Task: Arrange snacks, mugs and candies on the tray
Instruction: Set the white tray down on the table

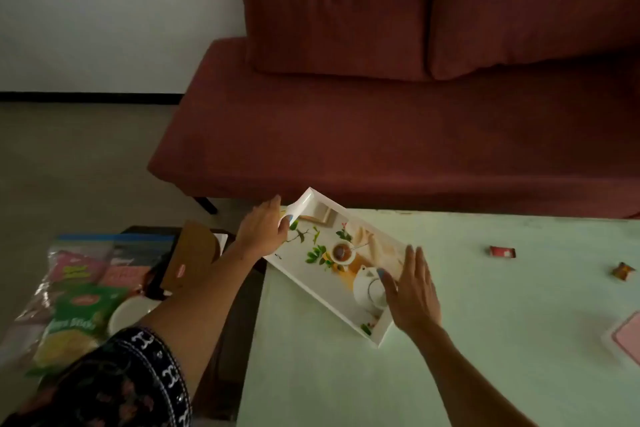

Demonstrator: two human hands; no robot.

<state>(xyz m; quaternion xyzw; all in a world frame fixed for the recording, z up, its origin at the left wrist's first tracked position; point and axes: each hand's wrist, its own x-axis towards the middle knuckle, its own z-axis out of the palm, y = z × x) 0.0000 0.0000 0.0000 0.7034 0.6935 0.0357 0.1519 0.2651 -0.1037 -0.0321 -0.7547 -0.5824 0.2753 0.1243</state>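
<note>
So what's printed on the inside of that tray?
The white tray shows a printed white teapot, a cup of tea and green leafy sprigs; only the head view shows it.

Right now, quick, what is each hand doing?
Left hand: grips the end wall of the printed tray.
Right hand: open, fingers straight against the tray's side.

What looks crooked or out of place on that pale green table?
The white rectangular tray with the printed teapot picture sits diagonally, its left end overhanging the pale green table. Two small wrapped candies lie loose at the right, away from it.
</note>
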